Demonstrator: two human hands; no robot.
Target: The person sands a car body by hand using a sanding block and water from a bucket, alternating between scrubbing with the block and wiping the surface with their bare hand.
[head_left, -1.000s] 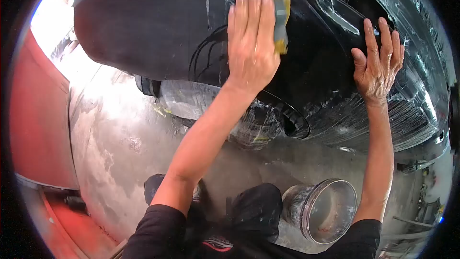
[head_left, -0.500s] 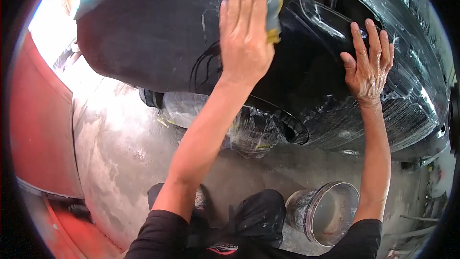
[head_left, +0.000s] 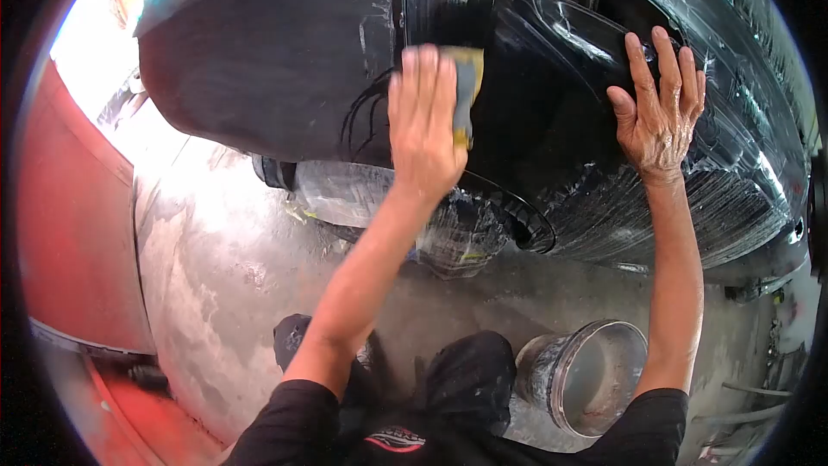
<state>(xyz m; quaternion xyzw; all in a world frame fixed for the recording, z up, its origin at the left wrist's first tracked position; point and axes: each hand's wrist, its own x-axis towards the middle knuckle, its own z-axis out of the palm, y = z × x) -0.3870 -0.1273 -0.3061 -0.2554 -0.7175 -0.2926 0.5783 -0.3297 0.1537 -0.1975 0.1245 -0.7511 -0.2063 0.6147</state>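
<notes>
My left hand (head_left: 423,121) presses a grey sanding block wrapped in yellowish sandpaper (head_left: 467,95) against a wet, dark car body panel (head_left: 535,95). Its fingers lie close together over the block, and the thumb is hidden. Slightly blurred, the hand sits near the panel's left part, above the wheel opening. Farther right, my right hand (head_left: 660,125) rests on the panel with its fingers spread and nothing in it. Whitish sanding residue streaks the surface around and below it.
A dirty bucket of cloudy water (head_left: 599,380) stands on the concrete floor (head_left: 207,293) by my right knee. A wheel wrapped in plastic (head_left: 461,237) shows under the panel. A red panel (head_left: 78,233) is at the left, and several pipes lie at the right edge.
My left hand has slid down the panel towards me with the sanding block, baring a wet, shiny strip above. My right hand has barely moved.
</notes>
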